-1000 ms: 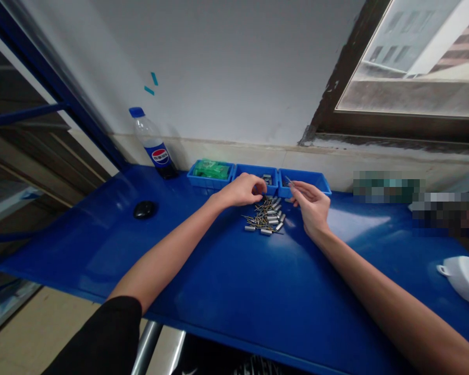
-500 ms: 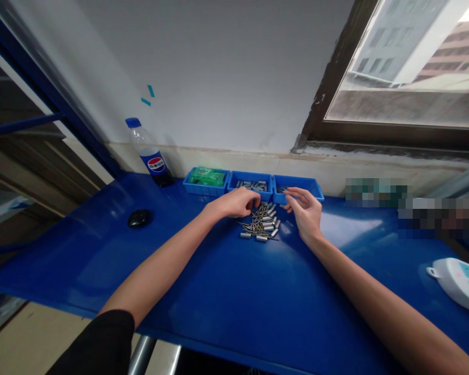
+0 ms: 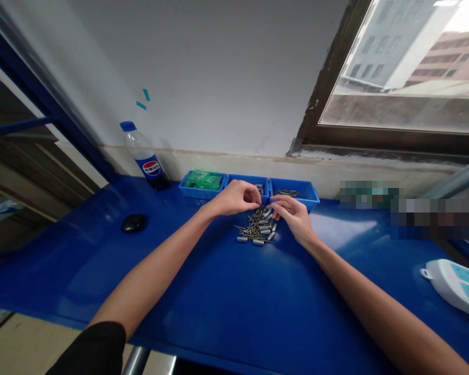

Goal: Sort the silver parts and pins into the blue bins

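Observation:
On the blue table, a loose pile of thin metal pins (image 3: pixel 254 223) lies mixed with short silvery metal bars (image 3: pixel 263 227). My left hand (image 3: pixel 237 198) hovers at the pile's far left edge, thumb and fingers pinched together; whatever is between them is too small to make out. Over the right side of the pile is my right hand (image 3: pixel 295 214), its thumb and forefinger closed at the tips on something I cannot make out. Behind the hands stand a middle blue bin (image 3: pixel 248 179) with silvery pieces, partly covered by my left hand, and a right blue bin (image 3: pixel 310 192) with thin pins.
A left blue bin (image 3: pixel 197 194) holds a green packet (image 3: pixel 203 180). Beside it a cola bottle (image 3: pixel 150 166) stands against the wall. A black mouse (image 3: pixel 134 223) lies at left, and a white power strip (image 3: pixel 451 286) sits at the right edge. Blurred items are at back right.
My right hand has moved left from in front of the right bin to the pile, uncovering pins in that bin. My left hand has shifted slightly up, covering more of the middle bin.

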Action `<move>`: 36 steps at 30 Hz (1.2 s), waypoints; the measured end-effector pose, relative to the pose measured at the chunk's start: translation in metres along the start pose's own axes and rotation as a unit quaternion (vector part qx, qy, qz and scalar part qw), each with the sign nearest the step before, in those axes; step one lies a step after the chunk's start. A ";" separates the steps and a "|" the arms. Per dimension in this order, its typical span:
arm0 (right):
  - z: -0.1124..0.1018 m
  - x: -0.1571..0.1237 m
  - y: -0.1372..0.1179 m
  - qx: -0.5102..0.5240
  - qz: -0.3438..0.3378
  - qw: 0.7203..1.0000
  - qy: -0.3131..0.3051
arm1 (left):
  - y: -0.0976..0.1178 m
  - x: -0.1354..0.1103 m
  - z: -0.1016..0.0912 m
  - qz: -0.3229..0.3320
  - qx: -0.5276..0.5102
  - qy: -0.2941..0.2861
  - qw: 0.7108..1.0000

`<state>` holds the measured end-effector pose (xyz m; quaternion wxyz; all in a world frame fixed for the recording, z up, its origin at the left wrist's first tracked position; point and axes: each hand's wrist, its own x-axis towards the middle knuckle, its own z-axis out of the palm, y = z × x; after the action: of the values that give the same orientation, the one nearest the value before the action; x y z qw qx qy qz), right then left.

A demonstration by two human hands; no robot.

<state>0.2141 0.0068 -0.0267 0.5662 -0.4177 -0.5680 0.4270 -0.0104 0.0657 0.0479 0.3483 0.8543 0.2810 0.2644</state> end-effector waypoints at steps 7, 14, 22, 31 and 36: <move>0.003 -0.001 0.001 0.055 0.038 0.997 -0.031 | -0.008 0.001 0.008 -0.013 -0.071 0.051 0.996; 0.005 -0.001 0.004 0.064 0.049 0.997 0.009 | -0.009 0.003 0.015 -0.015 -0.051 0.031 0.998; 0.003 0.001 -0.008 0.030 -0.005 0.989 0.146 | -0.003 -0.003 0.007 -0.038 0.178 -0.114 0.977; 0.000 -0.001 -0.003 -0.004 -0.022 0.992 0.125 | -0.009 -0.002 0.011 -0.061 0.202 -0.126 0.969; 0.000 -0.001 -0.004 -0.006 -0.021 0.993 0.116 | -0.011 -0.002 0.010 -0.058 0.182 -0.104 0.976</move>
<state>0.2145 0.0045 -0.0234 0.6345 -0.4559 -0.5095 0.3605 -0.0087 0.0666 0.0337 0.2291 0.9084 0.3358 0.0974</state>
